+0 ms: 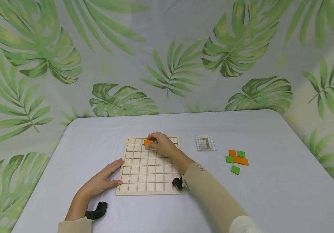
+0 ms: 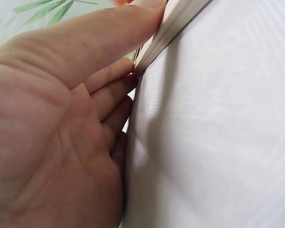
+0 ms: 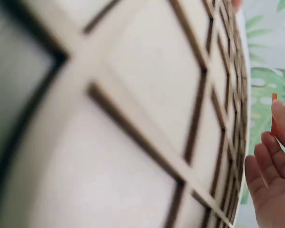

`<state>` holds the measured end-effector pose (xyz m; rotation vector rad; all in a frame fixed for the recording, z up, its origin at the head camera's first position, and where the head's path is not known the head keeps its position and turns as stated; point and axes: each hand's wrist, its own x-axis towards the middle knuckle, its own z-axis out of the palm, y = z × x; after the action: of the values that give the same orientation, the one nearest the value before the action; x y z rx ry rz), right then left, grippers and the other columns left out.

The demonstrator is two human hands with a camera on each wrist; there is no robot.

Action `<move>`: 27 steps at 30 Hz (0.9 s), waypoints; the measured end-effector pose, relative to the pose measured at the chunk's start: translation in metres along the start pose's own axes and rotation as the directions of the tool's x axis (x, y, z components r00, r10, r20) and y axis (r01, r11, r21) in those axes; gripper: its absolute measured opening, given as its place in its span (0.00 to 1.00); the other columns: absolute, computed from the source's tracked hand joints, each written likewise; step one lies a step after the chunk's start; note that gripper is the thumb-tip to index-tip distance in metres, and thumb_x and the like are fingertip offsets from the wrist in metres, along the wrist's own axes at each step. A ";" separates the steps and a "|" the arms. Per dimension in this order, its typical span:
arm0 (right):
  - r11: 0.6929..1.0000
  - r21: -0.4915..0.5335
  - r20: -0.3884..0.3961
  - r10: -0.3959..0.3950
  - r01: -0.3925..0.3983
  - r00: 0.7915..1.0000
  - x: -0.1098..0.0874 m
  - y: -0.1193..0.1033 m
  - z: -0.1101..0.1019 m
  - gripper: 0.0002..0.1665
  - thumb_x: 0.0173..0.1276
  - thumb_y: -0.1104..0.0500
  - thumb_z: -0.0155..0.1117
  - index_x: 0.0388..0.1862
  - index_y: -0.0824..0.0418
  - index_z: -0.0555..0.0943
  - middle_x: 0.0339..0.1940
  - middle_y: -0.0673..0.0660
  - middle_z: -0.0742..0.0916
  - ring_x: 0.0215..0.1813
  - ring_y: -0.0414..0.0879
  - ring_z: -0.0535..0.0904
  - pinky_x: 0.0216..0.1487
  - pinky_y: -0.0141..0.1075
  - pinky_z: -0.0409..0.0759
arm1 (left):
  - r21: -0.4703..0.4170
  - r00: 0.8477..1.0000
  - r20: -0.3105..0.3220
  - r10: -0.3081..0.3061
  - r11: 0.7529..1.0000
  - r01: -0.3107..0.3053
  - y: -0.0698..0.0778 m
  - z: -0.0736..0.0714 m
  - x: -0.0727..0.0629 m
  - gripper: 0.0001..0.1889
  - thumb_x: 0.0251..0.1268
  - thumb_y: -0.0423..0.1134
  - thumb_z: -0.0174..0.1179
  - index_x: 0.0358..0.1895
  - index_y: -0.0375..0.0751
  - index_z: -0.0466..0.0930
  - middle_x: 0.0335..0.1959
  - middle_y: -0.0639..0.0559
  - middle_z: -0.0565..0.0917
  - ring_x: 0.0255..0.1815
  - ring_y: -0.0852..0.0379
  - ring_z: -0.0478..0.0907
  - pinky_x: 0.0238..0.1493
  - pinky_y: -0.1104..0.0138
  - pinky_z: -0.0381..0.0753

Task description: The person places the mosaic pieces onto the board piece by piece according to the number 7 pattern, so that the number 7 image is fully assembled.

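A wooden grid board (image 1: 146, 178) with square recesses lies flat on the table. My right hand (image 1: 164, 145) pinches a small orange square tile (image 1: 146, 142) between thumb and fingers over the board's far row, left of centre. In the right wrist view that tile (image 3: 274, 127) shows edge-on, raised off the grid. My left hand (image 1: 100, 180) rests beside the board with its fingers extended, the fingertips and thumb against the left edge. The left wrist view shows the thumb (image 2: 99, 40) meeting the board's side (image 2: 156, 40).
Right of the board lies a small pattern card (image 1: 206, 143) with a printed grid and coloured squares. Farther right are several loose tiles, green (image 1: 235, 170) and orange (image 1: 232, 152), some touching. A leaf-print cloth (image 1: 169, 71) hangs behind the white-covered table (image 1: 271, 194).
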<state>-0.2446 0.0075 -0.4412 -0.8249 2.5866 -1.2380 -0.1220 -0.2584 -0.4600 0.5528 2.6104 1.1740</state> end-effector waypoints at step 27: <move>0.999 -0.016 0.109 0.036 -0.034 0.993 -0.004 -0.001 -0.003 0.32 0.60 0.53 0.63 0.62 0.57 0.68 0.51 0.56 0.76 0.51 0.48 0.71 0.51 0.36 0.70 | -0.035 1.000 -0.002 0.014 0.999 -0.014 0.000 0.001 0.000 0.41 0.52 0.46 0.64 0.68 0.37 0.54 0.69 0.42 0.52 0.68 0.39 0.42 0.61 0.42 0.43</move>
<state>-0.2416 0.0113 -0.4384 -0.8218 2.5147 -1.1333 -0.1217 -0.2574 -0.4610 0.5645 2.5869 1.2223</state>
